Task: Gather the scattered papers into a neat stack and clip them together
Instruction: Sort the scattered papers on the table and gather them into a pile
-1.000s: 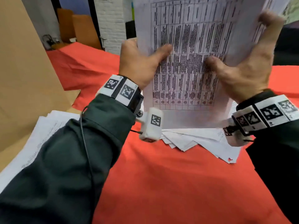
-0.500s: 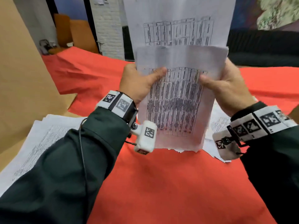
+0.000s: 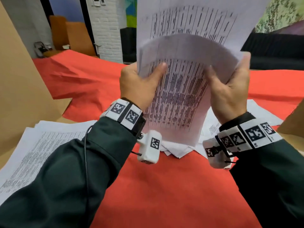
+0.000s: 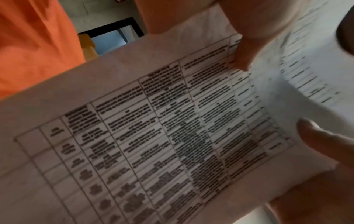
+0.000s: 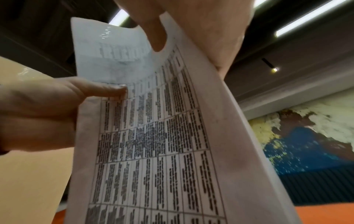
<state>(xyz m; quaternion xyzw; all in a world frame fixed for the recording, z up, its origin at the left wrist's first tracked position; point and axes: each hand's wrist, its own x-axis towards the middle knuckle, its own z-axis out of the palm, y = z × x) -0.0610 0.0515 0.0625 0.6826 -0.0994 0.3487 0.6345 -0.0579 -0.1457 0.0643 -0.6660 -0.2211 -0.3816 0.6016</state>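
A bundle of printed papers [image 3: 179,99] with tables stands upright above the red tablecloth [image 3: 164,186], its lower edge near the cloth. My left hand [image 3: 139,84] grips its left edge, thumb on the front sheet. My right hand [image 3: 228,91] grips the right edge, thumb on the front. The front sheet is shorter and bows forward; a taller sheet [image 3: 194,18] rises behind it. The papers [image 4: 172,136] fill the left wrist view, and the papers [image 5: 157,144] fill the right wrist view with my left thumb pressed on them. No clip is in view.
More loose sheets [image 3: 177,150] lie on the cloth under the bundle and to the right [image 3: 263,112]. Another pile of papers [image 3: 32,153] lies at the left under my left sleeve. Brown cardboard [image 3: 21,79] stands at the left; a cardboard corner [image 3: 294,122] shows at the right.
The bundle has come lower and upright between both hands. My right hand dropped from the top corner to the right edge, and the front sheet now bows forward.
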